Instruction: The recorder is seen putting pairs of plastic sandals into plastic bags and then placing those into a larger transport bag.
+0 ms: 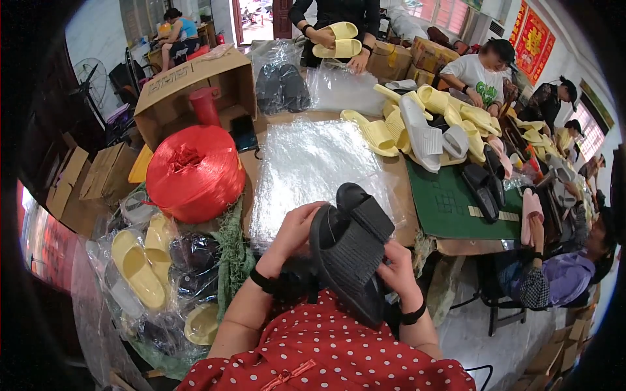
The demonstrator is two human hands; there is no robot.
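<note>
A pair of black slide slippers [349, 257] with ribbed straps is held up in front of my chest, one lying against the other. My left hand [297, 228] grips the pair at its left edge, fingers partly hidden behind the soles. On the other side, my right hand [398, 270] has its fingers closed at the strap's edge. Just beyond them, a stack of clear plastic bags [303, 159] lies flat on the table. A big roll of red plastic twine [195, 173] sits to the left of the bags.
Yellow and grey slippers [424, 133] are heaped at the back right, beside a green mat [437, 202]. An open cardboard box [160, 98] stands at the back left. Bagged slippers [140, 267] fill a sack at the lower left. Several people work around the table; one holds yellow slippers [339, 42].
</note>
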